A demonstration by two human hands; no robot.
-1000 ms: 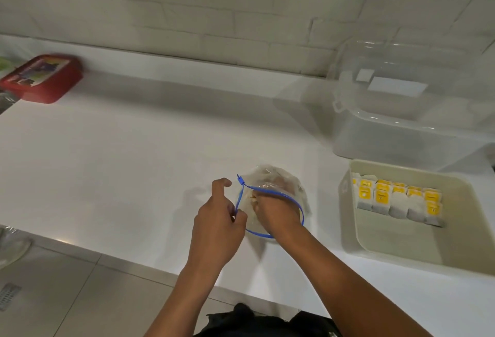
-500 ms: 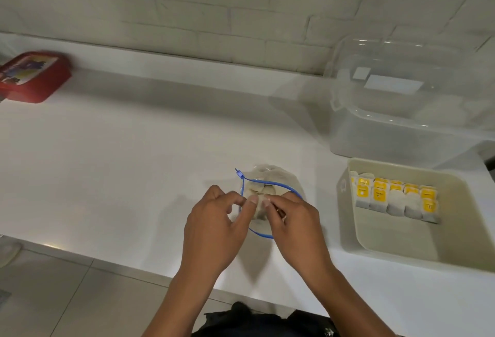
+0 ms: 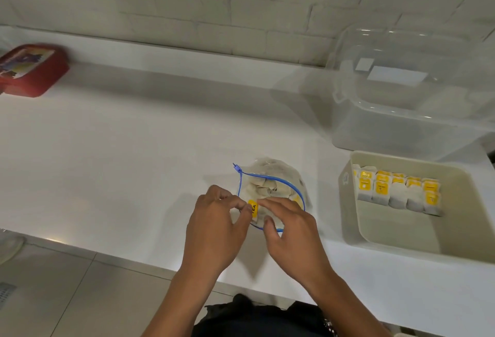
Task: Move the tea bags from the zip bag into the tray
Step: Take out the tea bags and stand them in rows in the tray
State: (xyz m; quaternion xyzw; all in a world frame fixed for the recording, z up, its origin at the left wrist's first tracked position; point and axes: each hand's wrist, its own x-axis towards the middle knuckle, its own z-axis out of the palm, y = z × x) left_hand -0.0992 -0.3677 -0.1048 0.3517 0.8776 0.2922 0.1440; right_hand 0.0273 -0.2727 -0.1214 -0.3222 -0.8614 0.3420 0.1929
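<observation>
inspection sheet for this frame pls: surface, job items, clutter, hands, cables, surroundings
Surface: white counter, glossy, some glare at the near edge.
Job's things: zip bag open, blue zip rim, tea bags inside; one tea bag with yellow tag at its mouth; beige tray on the right holds a row of tea bags along its far wall.
Clutter: red box far left; clear lidded tub behind the tray.
Hands: left hand and right hand both pinch at the tagged tea bag; exact grip unclear.
Cables: nothing seen.
Surroundings: white brick wall; tiled floor.

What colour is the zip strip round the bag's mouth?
Blue, on the zip bag, clear plastic otherwise; shown in the head view, the only one.
</observation>
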